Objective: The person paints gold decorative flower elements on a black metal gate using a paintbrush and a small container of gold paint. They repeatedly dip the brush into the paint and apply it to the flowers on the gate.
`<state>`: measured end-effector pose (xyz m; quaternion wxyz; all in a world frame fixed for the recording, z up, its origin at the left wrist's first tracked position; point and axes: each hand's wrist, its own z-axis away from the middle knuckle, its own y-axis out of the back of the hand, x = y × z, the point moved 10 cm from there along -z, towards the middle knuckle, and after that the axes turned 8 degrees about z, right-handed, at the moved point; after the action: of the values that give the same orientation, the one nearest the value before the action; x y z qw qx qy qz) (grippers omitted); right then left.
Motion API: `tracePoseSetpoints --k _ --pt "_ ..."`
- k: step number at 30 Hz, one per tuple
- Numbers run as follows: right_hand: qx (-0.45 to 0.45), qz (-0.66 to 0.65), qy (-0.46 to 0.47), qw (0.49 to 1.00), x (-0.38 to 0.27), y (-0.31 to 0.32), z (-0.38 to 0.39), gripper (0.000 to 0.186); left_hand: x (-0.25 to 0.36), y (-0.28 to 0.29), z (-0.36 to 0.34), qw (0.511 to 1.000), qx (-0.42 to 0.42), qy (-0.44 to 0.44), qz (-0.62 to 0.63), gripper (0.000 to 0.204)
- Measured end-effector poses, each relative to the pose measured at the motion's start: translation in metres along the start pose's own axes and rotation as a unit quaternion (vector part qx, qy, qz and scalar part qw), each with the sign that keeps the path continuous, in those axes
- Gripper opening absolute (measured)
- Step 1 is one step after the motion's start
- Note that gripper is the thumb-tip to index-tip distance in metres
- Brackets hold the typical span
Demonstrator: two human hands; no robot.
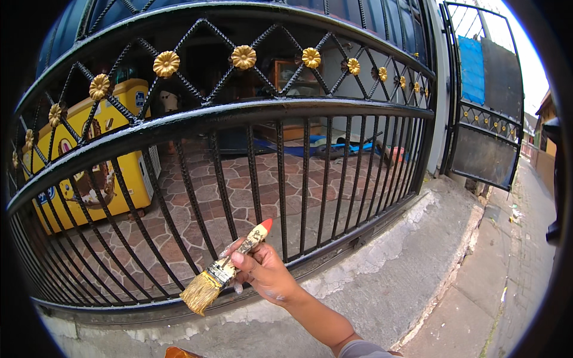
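My right hand (265,271) is closed around the handle of a paintbrush (248,241), its forearm coming in from the lower right. The brush has a paint-smeared pale handle with a red tip, pointing up and right. Its bristles (202,293), coated gold-yellow, point down and left. Pale smudges mark my fingers and wrist. Just behind the brush stands a black metal fence (280,179) of twisted upright bars, with a row of gold flower ornaments (244,57) between its upper rails. An orange thing (180,352) peeks in at the bottom edge, mostly cut off. My left hand is out of view.
Behind the bars, a yellow chest freezer (128,173) stands on stone-patterned paving at the left. Blue and dark items (352,146) lie farther back. A concrete ledge (382,262) runs along the fence base. A gate leaf (484,101) stands at the right, beside a paved lane (507,268).
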<state>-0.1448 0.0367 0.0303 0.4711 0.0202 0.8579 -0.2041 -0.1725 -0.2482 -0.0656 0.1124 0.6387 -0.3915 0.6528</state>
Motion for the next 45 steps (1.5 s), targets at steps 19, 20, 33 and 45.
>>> tracePoseSetpoints --k 19,20,33,45 --pt "-0.059 0.089 0.042 0.993 -0.050 0.041 0.001 0.032 -0.041 -0.043 -0.010 0.995 0.006 -0.044 -0.088 0.052" --pt "-0.054 0.088 0.037 0.994 -0.051 0.043 0.001 0.033 -0.043 -0.042 -0.009 0.994 0.008 -0.040 -0.097 0.054" --pt "-0.158 0.127 -0.005 0.979 -0.026 -0.018 0.009 0.028 -0.025 -0.021 0.003 0.970 0.035 -0.090 -0.224 0.071" --pt "-0.303 0.371 0.061 0.876 -0.023 -0.086 0.049 0.030 -0.031 0.006 -0.005 0.948 0.065 -0.100 -0.293 0.071"
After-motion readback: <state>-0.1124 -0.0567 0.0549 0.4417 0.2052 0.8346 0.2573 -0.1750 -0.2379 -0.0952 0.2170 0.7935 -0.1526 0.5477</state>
